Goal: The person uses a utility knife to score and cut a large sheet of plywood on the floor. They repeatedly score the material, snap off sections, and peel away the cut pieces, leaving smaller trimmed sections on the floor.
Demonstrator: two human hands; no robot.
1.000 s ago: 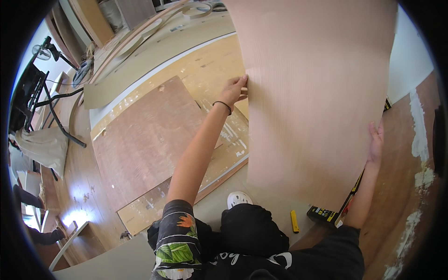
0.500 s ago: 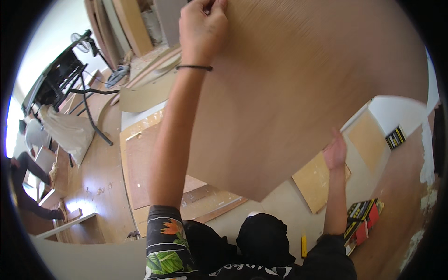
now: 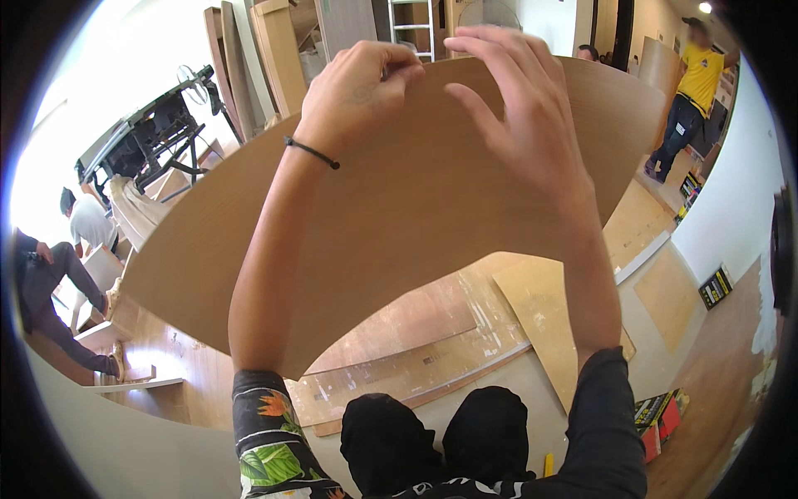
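A large, thin wood-grained sheet (image 3: pixel 416 191) stands raised in front of me, its upper edge arching across the view. My left hand (image 3: pixel 357 87), a dark band at its wrist, is closed in a pinch on that upper edge. Farther right along the same edge is my right hand (image 3: pixel 524 104), thumb and fingers apart; whether it touches the sheet I cannot tell. Under the sheet lie flat wooden boards (image 3: pixel 449 366), some marked with white smears.
A yellow tool (image 3: pixel 549 464) and a black-and-red box (image 3: pixel 657 420) lie on the floor at right. People are nearby: one in yellow (image 3: pixel 700 79) at far right, others at left. A folding stand (image 3: pixel 141 133) and a ladder (image 3: pixel 413 29) are behind the sheet.
The sheet has turned from a steep slant to spreading broadly across the view. My right hand has gone from its lower right edge up to the top edge, near my left.
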